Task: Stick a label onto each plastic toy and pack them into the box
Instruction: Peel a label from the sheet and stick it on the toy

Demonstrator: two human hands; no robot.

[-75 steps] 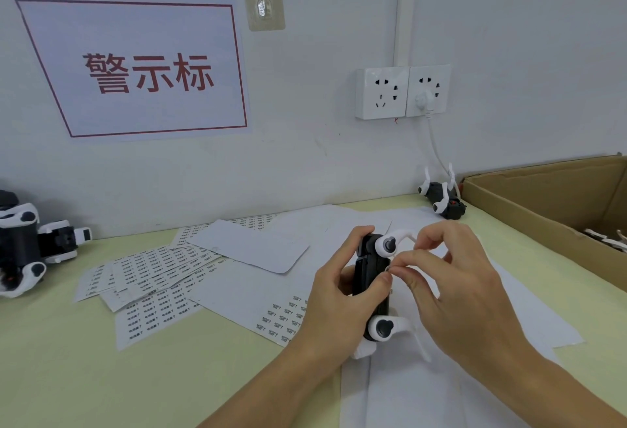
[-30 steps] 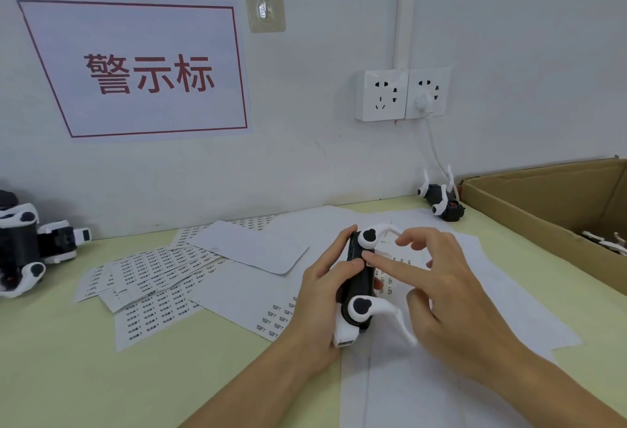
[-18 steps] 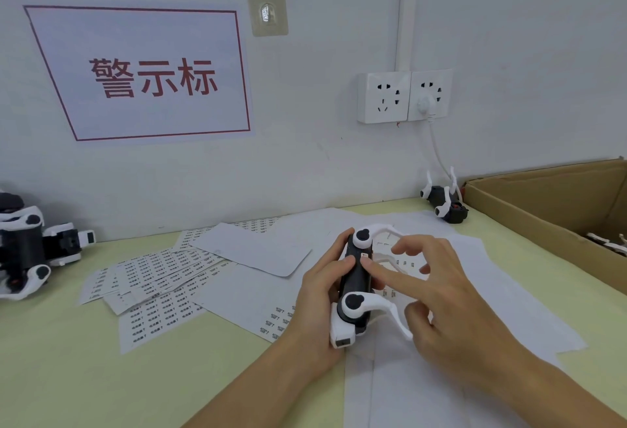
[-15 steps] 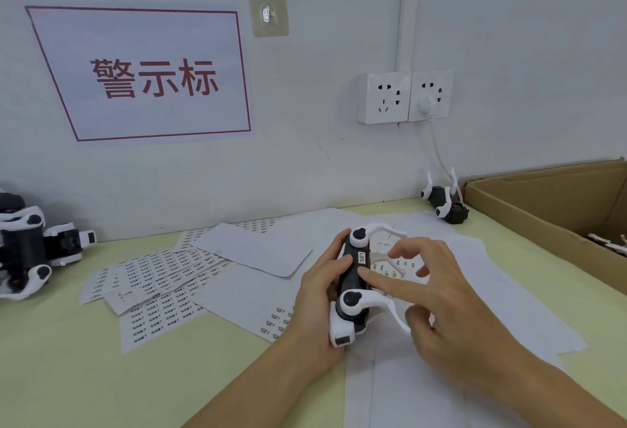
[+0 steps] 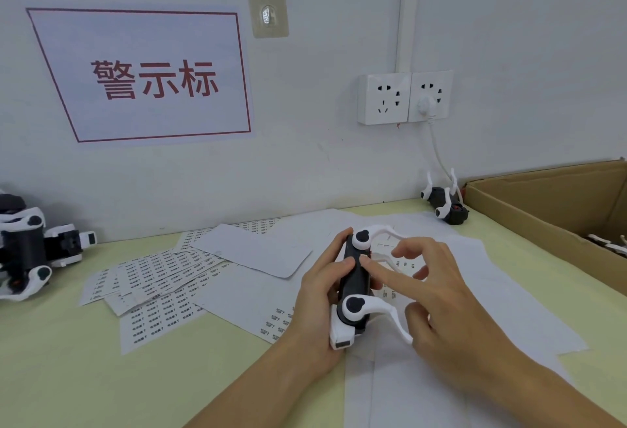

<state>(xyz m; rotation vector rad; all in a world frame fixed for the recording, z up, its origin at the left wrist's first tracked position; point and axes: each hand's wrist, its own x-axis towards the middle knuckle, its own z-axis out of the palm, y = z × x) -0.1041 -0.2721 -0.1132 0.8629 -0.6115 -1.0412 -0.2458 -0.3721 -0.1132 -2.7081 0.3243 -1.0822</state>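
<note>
- Indoors: pale green table (image 5: 61,370) against white wall, littered with label sheets (image 5: 152,288).
- Wall sign (image 5: 149,78) in red: "警示标"; double socket (image 5: 405,98), one plug in.
- Left hand (image 5: 319,295) curled round black-and-white toy (image 5: 354,292), held over the sheets.
- Right hand (image 5: 437,295) loose, forefinger pressing toy's side.
- Cardboard box (image 5: 543,214) far right; spare toys left (image 5: 30,251) and beside box (image 5: 444,203).

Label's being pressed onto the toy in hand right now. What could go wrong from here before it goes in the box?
1. The right hand presses the label with one fingertip only; its edges may lift if not rubbed flat.
2. The toy has thin white curved arms that stick out; they could snag or bend against the cardboard box wall when it is packed.
3. The left hand grips only the toy's body, so hard pressing may twist it.
</note>
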